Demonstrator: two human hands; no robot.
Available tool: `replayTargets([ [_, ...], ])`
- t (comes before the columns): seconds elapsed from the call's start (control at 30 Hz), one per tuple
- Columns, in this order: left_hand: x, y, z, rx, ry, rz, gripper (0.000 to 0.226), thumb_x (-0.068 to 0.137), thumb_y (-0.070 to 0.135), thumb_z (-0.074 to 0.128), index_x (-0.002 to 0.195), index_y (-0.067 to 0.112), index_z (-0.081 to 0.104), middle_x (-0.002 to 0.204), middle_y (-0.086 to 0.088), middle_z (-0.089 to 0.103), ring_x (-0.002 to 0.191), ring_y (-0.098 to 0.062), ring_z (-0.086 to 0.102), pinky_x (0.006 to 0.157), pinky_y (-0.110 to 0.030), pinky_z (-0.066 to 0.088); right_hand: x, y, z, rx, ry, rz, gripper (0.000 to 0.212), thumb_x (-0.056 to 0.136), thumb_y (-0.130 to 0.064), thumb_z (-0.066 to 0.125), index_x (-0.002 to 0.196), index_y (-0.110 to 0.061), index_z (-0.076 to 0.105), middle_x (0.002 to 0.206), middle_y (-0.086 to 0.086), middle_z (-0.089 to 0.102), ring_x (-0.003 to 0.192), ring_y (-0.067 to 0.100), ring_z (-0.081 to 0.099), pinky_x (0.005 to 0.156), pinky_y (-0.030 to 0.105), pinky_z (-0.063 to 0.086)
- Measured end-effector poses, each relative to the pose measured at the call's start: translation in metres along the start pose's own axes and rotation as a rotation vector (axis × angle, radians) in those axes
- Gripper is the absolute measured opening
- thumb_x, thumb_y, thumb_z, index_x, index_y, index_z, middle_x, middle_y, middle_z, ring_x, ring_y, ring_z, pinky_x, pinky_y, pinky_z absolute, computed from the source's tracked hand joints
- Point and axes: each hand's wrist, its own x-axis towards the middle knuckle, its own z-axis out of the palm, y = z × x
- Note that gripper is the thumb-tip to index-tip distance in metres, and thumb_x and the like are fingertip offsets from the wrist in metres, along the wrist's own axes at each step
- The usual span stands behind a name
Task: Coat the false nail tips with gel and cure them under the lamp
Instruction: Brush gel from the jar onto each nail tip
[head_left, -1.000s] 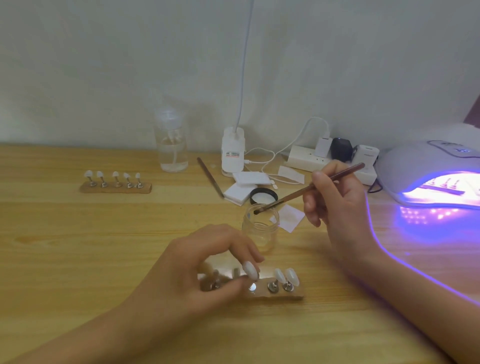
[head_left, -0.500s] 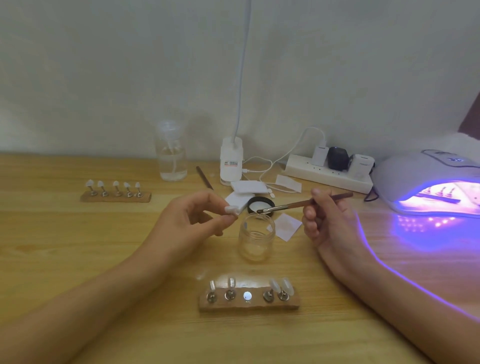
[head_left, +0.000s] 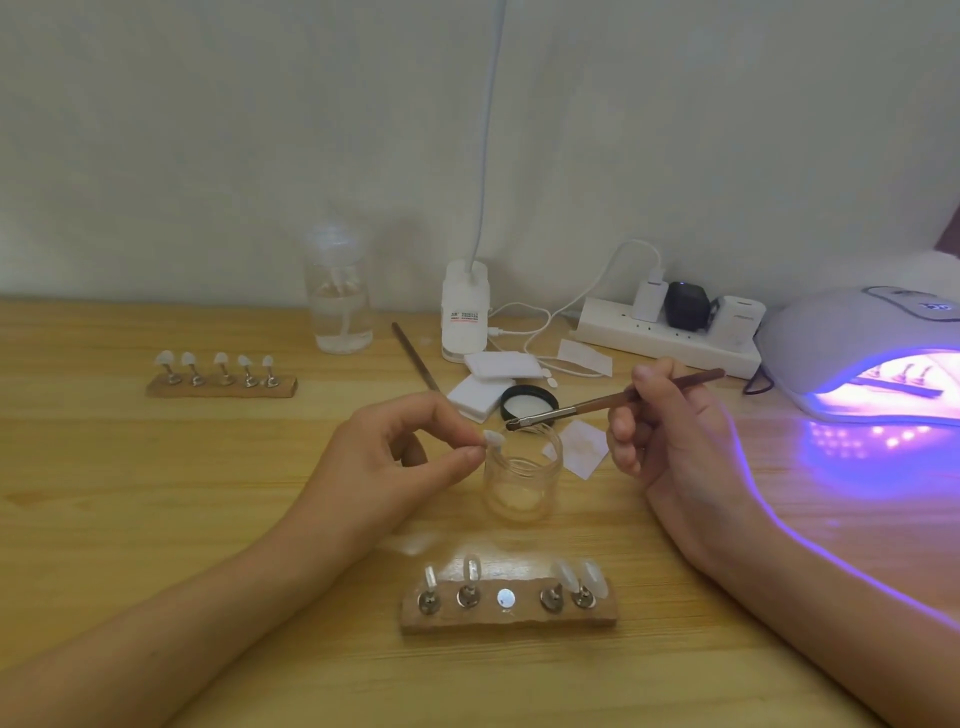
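Over a wooden table (head_left: 156, 493) against a pale wall (head_left: 208, 130), left hand (head_left: 395, 457) pinches a tip (head_left: 492, 440), right hand (head_left: 670, 441) grips a brush (head_left: 597, 404) near the glowing lamp (head_left: 841, 343).

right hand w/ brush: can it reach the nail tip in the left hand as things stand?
Probably yes. The right hand holds the brush with its bristle end just short of the nail tip pinched by the left hand, by the rim of the open jar. Nothing lies between them.
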Motion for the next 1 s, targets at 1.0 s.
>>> replayTargets([
  [1.0, -0.0029, 0.0064, -0.0003, -0.01, 0.002, -0.007, 0.009, 0.083, 0.008, 0.075, 0.077, 0.013, 0.07, 0.047, 0.026, 0.052, 0.042, -0.003, 0.031, 0.045, -0.007, 0.029, -0.0013, 0.0015, -0.0019, -0.093, -0.049, -0.089, 0.025, 0.094, -0.029, 0.058, 0.07, -0.025, 0.053, 0.055, 0.004, 0.056, 0.043, 0.015, 0.049, 0.042, 0.021, 0.041],
])
